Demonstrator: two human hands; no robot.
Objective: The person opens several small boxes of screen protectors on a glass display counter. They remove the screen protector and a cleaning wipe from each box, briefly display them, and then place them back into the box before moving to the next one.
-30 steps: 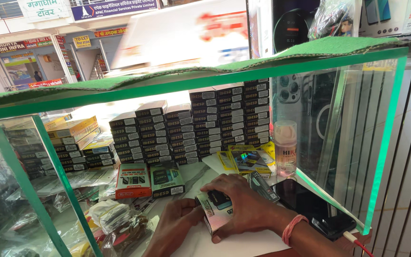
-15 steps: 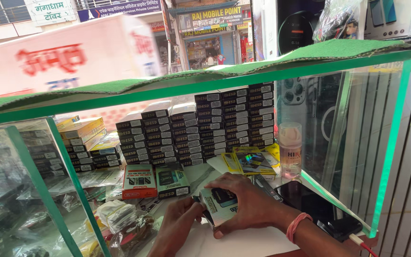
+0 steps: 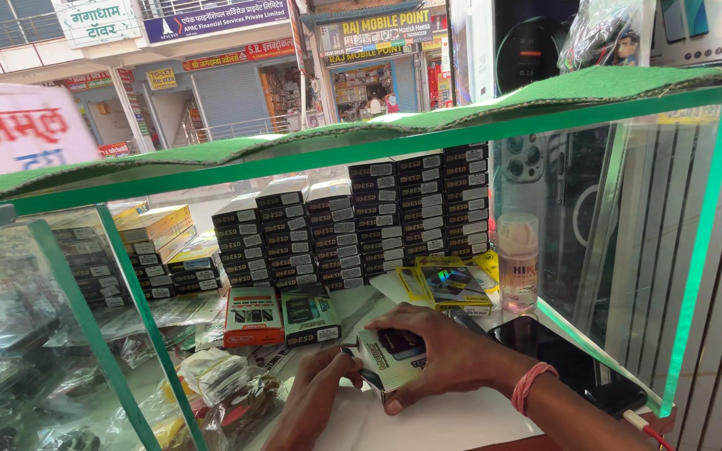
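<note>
— What have you got hold of in there?

— One small box [image 3: 394,361], cardboard, pale sides with a dark picture on top. It rests on the white shelf [image 3: 453,422] inside the glass case [image 3: 628,242]. My left hand [image 3: 315,401] pinches its near-left corner, fingers closed on it. My right hand [image 3: 453,355] lies over the top and far side, fingers curled shut around it, a red thread band [image 3: 531,386] on that wrist.

— And around your grip, left to right?

— Well left of my left hand, a heap of crinkled clear plastic packets [image 3: 211,376]; I can't count them. Just beyond that hand, two flat cartons side by side: one orange box [image 3: 253,317], one green box [image 3: 311,317]. Behind those, rows of small dark boxes [image 3: 353,225] in neat stacks with white lids; about seven stacks show, though I can't count them surely. Further left stand yellow-topped stacks [image 3: 160,238].

— And to the right?

— Just beyond my right hand, two yellow blister packs [image 3: 449,284], glossy and overlapping. Right of them, one clear bottle [image 3: 517,263], upright and round. Beside my right wrist, one dark flat slab [image 3: 578,367], shiny. Overhead, a green felt mat [image 3: 361,138] covers the case top.
</note>
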